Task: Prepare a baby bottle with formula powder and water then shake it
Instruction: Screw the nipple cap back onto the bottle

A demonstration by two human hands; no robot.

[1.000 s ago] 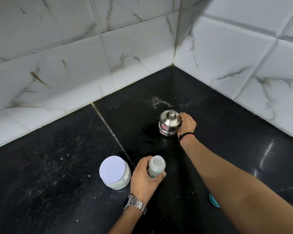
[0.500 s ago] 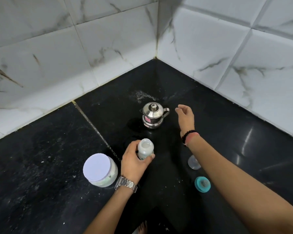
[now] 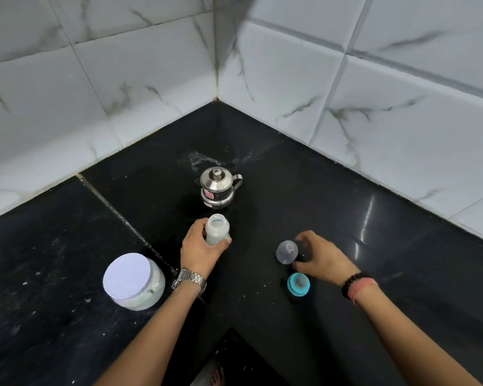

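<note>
The baby bottle (image 3: 217,229) stands upright and uncapped on the black counter (image 3: 346,218), near the middle of the view, with whitish contents showing through its cloudy wall. The left hand (image 3: 200,250) grips it from the left side, fingers behind and thumb curled across the front of the body; a metal watch (image 3: 189,280) sits on that wrist. Just beyond the bottle, toward the tiled corner, stands a small steel pot (image 3: 217,187) with a lid, knob and side handle, apart from the bottle. To the right, the right hand (image 3: 322,256) curls its fingers and thumb around the clear dome cap (image 3: 287,252), clamped on it at counter level; a dark bead bracelet (image 3: 352,282) and a reddish thread circle the wrist. Just in front of that hand lies the teal nipple ring (image 3: 298,284), upright on the counter. To the left of the bottle hand, near the counter seam, sits the formula jar (image 3: 134,281) with its pale flat lid on. White specks dot the counter around these things.
</note>
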